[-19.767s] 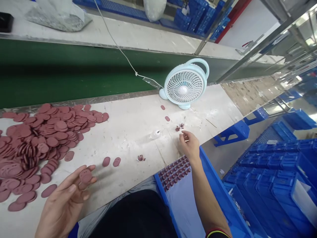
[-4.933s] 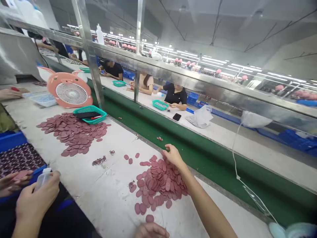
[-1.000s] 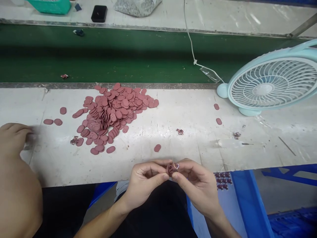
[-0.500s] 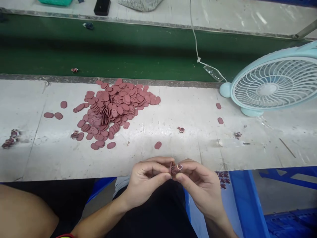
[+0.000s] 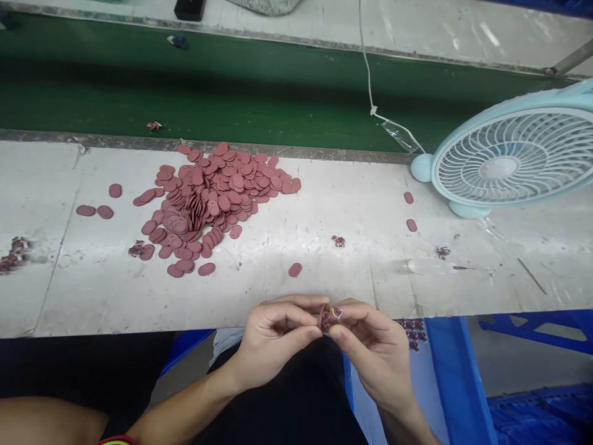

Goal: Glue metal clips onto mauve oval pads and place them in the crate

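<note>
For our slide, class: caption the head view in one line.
Both hands, left hand and right hand, pinch a small reddish piece before a pile of reddish discs.

A small reddish disc [image 5: 325, 318] is being pinched between the fingertips of the left hand [image 5: 273, 337] and the right hand [image 5: 370, 346], just at the near edge of the bench [image 5: 352, 278]. A pile of discs [image 5: 213, 198] is being left lying farther back, with one loose disc [image 5: 295, 269] nearer the hands. A fan [image 5: 507, 164] is being stood at the right, beside the green belt [image 5: 231, 80].
</note>
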The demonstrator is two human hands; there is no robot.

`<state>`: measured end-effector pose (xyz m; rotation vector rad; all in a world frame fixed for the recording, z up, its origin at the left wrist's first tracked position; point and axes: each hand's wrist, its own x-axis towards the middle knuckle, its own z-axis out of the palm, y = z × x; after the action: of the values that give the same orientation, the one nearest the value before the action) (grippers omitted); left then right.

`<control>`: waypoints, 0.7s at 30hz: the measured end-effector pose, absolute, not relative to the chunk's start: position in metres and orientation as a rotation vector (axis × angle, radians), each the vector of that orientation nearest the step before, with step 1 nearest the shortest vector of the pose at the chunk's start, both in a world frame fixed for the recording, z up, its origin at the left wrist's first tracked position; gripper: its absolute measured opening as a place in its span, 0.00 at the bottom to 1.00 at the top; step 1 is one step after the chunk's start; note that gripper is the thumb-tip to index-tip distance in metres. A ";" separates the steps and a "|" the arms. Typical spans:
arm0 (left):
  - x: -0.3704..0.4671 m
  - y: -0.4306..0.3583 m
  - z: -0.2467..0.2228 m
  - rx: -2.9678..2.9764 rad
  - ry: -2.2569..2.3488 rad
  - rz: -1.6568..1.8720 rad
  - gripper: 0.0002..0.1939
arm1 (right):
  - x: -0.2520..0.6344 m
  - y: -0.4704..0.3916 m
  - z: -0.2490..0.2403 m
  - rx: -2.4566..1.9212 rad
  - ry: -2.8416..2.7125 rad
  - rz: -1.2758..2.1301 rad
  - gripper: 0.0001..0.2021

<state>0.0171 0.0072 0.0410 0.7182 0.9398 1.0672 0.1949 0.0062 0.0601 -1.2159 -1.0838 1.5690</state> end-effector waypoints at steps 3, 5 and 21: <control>0.018 0.008 0.039 0.708 0.926 1.078 0.05 | 0.194 0.007 0.059 -1.206 -1.056 1.585 0.07; 0.020 0.007 0.037 0.702 0.912 1.085 0.05 | 0.193 0.008 0.058 -1.198 -1.029 1.609 0.07; -0.026 0.080 -0.007 2.299 1.206 0.431 0.14 | 0.314 -0.048 -0.018 -1.588 -0.530 0.861 0.12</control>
<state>-0.0263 0.0799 -0.0075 2.2995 1.2061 0.4313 0.3138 -0.0479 -0.0179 -1.5881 -0.5302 0.8615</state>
